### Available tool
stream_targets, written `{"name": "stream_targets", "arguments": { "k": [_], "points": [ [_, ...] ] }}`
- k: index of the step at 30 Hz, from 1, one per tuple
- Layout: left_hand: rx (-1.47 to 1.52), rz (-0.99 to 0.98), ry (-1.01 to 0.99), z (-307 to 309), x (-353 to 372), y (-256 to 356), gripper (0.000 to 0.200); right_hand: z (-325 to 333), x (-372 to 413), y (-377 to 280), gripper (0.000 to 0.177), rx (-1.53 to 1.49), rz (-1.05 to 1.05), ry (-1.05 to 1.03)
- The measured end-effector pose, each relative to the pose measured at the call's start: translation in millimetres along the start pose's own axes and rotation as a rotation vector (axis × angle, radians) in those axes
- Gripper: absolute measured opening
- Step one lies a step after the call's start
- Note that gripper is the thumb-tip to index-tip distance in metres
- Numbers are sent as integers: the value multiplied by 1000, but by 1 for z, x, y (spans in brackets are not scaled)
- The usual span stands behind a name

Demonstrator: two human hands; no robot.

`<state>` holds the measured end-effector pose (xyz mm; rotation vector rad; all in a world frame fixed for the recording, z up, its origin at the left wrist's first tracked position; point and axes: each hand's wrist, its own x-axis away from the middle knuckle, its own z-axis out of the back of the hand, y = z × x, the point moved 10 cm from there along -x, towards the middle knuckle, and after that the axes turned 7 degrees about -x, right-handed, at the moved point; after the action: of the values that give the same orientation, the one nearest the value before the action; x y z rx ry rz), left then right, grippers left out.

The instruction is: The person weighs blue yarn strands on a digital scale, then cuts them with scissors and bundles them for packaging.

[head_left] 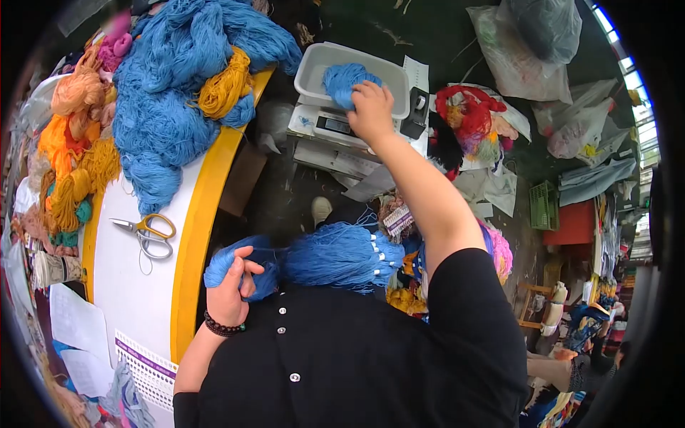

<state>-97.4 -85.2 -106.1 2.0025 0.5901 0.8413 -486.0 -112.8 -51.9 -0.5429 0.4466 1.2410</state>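
Right hand (371, 108), fingers curled on small blue yarn bundle (341, 80) inside white plastic tray (308, 71); left hand (230, 289), well below tray, clasps large blue yarn skein (335, 255) lying crosswise.

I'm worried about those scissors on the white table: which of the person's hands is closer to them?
Left. The left hand grips blue yarn just off the table, near the scissors. The right hand is far off, on a blue tuft in the scale tray.

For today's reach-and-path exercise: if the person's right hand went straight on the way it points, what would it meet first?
The right hand touches the small tuft of blue yarn in the white plastic tray; beyond that, probably the tray's wall.
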Motion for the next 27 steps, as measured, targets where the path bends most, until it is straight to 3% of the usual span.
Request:
{"name": "stream_targets", "arguments": {
  "k": [1, 3, 4, 6, 7, 8, 10, 12, 13, 15, 18, 20, 21, 22, 23, 26, 27],
  "points": [
    [-9, -6, 14, 3, 0, 1, 27, 12, -12, -5, 15, -26, -16, 22],
    [-6, -8, 35, 6, 0, 3, 27, 22, -32, 18, 18, -573, -413, -138],
    [-3, -16, 49, 9, 0, 5, 27, 30, -41, 25, 23, -925, -531, -77],
    [14, -19, 81, 16, 0, 7, 26, 98, -72, -1, 21, -1172, -548, -7],
    [40, -28, 91, 19, -1, 9, 26, 141, -87, -29, 18, -1311, -421, 41],
    [66, -37, 102, 24, -1, 9, 26, 186, -99, -57, 18, -1260, -233, 50],
    [152, -35, 92, 30, -1, 9, 26, 227, -96, -89, 14, -1397, -412, 65],
    [240, -5, 66, 35, 0, 11, 30, 282, -84, -156, 14, -1646, -132, -134],
    [380, 30, -67, 23, 1, 16, 31, 310, -75, -190, 19, -1765, -5, -259],
    [607, 95, -366, -3, 7, 31, 36, 299, -48, -216, 18, -1756, -88, -307],
    [658, -5, -839, -37, 27, 49, 34, 235, 3, -251, 17, -1708, -371, -405],
    [329, 84, -716, -43, 32, 41, 32, 170, 36, -262, 18, -1766, -634, -496],
    [51, -6, -549, -50, 29, 55, 32, 136, 57, -265, 21, -1818, -779, -550],
    [23, -23, -384, -54, 28, 57, 33, 107, 81, -268, 22, -1876, -954, -622],
    [-4, -40, -219, -49, 27, 58, 34, 91, 96, -269, 22, -1860, -960, -666],
    [157, -110, -280, -48, 30, 58, 28, 77, 126, -275, 19, -1749, -965, -763],
    [218, -77, -213, -44, 32, 55, 24, 80, 126, -278, 17, -1723, -924, -753]
  ]
}}
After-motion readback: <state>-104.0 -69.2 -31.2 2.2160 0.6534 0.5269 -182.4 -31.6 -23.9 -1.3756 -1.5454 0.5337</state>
